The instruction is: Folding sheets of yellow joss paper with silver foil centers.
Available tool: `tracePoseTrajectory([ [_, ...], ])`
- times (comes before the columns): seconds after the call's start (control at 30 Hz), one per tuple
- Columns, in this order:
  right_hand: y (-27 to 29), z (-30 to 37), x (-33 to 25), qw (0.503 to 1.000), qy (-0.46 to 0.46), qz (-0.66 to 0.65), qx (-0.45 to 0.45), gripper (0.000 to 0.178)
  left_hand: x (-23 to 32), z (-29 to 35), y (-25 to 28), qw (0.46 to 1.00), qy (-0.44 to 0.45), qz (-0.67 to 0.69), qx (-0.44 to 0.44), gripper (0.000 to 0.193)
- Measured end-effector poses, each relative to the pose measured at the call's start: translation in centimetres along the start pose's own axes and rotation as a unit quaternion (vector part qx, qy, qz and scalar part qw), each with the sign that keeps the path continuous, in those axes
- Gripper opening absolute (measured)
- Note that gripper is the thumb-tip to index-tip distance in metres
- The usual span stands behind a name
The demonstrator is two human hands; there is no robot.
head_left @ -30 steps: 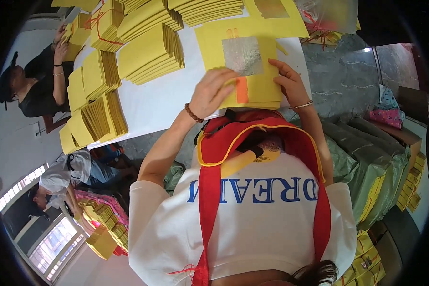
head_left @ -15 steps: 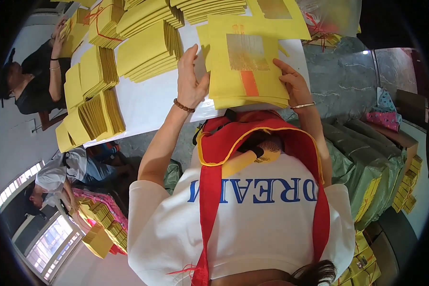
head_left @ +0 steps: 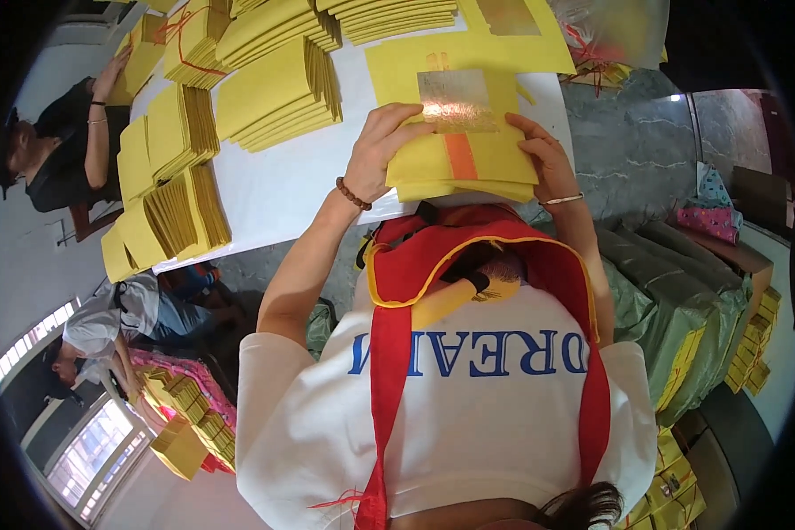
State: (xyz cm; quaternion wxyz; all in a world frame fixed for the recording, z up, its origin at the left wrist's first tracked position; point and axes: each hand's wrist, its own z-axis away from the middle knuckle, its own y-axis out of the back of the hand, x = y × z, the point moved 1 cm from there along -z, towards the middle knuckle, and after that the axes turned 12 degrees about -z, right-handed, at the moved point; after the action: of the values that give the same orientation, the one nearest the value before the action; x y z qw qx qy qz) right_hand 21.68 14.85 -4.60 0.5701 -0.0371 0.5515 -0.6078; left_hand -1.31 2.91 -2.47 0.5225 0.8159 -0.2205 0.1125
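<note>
A small stack of yellow paper sheets (head_left: 468,163) lies at the near edge of the white table (head_left: 274,190). The top sheet carries a gold foil square (head_left: 455,99) and an orange strip (head_left: 460,156). My left hand (head_left: 384,141), with a bead bracelet on its wrist, grips the stack's left side, and its fingertips touch the foil's edge. At the right side, my right hand (head_left: 548,159), wearing a thin bangle, holds the stack with fingers on top. More yellow sheets (head_left: 512,44) lie beyond the stack.
Several fanned piles of yellow paper (head_left: 278,88) cover the table's left and far side. A seated person (head_left: 57,159) works at the far left, another person (head_left: 124,318) crouches below. Green wrapped bundles (head_left: 680,309) and yellow packs (head_left: 751,344) stand at the right.
My left hand went out to the stack's left edge, lifting a sheet's side, then came back onto the top sheet by the foil. My right hand stayed on the right edge.
</note>
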Motion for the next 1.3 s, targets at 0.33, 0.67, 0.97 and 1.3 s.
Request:
tracePoseTrajectory([
  [0.33,0.7,0.1,0.0,0.985,0.023,-0.090,-0.146,0.048,0.3,0.1,0.5,0.994,0.046,0.098,-0.030,0.040],
  [0.67,0.2,0.3,0.6,0.993,0.077,0.072,-0.056,0.046,0.3,0.0,0.4,0.996,0.051,0.075,-0.020,0.038],
  [0.97,0.4,0.1,0.6,0.972,0.115,0.193,-0.069,0.045,0.2,-0.3,-0.5,0.994,0.084,0.066,-0.023,0.040],
  [1.3,1.4,-0.6,0.3,0.981,0.074,0.174,-0.048,0.025,0.0,-0.9,-0.4,0.994,0.079,0.069,-0.044,0.032],
])
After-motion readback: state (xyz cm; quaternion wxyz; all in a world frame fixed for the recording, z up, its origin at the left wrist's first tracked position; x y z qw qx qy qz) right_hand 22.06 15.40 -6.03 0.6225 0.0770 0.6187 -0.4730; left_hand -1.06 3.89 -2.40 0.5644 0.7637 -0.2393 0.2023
